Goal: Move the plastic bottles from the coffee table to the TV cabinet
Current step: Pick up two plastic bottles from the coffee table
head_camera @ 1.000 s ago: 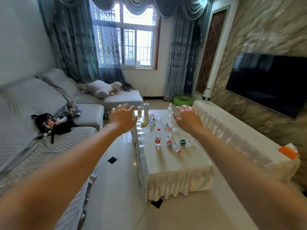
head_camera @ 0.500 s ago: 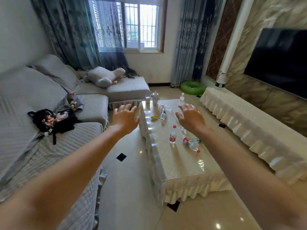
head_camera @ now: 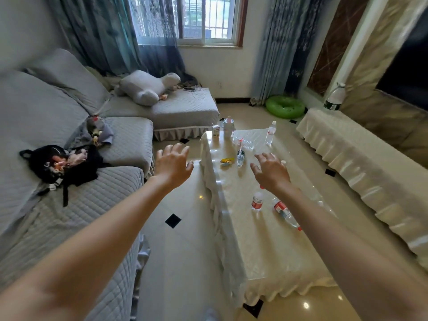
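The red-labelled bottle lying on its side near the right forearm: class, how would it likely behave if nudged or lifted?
The lying bottle is round and on its side on the glossy coffee table, so it probably rolls when nudged. It looks clear and thin-walled, so likely light and may dent under a tight grip.

One head-worn wide-angle view looks forward and down along both outstretched arms, over the near tabletop [head_camera: 266,246] toward the window [head_camera: 208,19].

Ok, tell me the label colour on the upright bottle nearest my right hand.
Red and white, on the upright bottle; the head view, the only one, shows it.
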Demonstrator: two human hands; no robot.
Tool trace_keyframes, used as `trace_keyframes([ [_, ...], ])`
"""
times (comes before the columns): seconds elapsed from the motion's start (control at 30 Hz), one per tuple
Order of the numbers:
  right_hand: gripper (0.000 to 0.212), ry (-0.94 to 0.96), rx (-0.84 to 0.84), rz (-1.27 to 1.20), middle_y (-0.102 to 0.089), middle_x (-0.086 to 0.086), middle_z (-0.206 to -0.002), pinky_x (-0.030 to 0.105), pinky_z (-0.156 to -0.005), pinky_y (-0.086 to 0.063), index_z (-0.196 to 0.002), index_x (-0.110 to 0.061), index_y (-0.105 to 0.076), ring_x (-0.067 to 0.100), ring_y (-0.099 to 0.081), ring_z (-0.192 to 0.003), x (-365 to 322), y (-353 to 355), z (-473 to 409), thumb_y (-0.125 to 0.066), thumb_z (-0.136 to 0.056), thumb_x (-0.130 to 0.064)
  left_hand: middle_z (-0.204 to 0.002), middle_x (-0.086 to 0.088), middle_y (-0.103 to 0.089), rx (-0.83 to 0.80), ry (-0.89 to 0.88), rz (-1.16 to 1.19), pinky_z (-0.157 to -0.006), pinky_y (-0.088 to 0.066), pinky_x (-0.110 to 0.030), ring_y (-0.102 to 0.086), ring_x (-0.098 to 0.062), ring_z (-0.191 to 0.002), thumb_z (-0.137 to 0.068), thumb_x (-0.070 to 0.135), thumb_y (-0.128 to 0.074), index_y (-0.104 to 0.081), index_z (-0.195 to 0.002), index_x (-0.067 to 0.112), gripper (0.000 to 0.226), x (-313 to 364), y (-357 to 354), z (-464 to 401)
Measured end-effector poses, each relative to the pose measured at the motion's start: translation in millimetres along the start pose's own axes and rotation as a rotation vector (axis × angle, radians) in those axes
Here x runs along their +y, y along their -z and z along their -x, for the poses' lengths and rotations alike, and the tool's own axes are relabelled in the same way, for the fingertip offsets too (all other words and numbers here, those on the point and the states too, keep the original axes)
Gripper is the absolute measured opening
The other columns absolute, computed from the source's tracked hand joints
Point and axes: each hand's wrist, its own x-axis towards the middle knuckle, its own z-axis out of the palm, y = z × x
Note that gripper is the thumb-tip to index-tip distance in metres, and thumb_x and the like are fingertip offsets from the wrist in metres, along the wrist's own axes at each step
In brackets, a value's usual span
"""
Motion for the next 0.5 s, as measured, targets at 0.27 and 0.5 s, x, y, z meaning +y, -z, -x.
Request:
trace_keyframes([
  [0.27,0.046,-0.007,-0.066,-0.042,-0.037,0.007,-0.147,0.047,-0.112,-0.025,-0.138,-0.016,-0.042,0.025,-0.023,-0.14,12,-41,-135,-0.042,-0.096,-0.036,-0.133,-0.006,-0.047,-0.046,0.027,0.015,-0.099,-0.033,-0.044,-0.041,-0.029,-0.122,-0.09,0.039,-0.046,-0.046,-0.133,0.018,0.048,-28,-56,-125],
  [0.5,0.046,-0.053,-0.118,-0.018,-0.041,0.008,-0.143,0.044,-0.109,-0.026,-0.138,-0.016,-0.042,0.025,-0.028,-0.136,19,-84,-228,-0.042,-0.097,-0.036,-0.137,-0.004,-0.044,-0.124,0.026,0.014,-0.1,-0.031,-0.041,-0.038,-0.027,-0.125,-0.091,0.041,-0.043,-0.042,-0.136,0.02,0.049,-51,-111,-212],
])
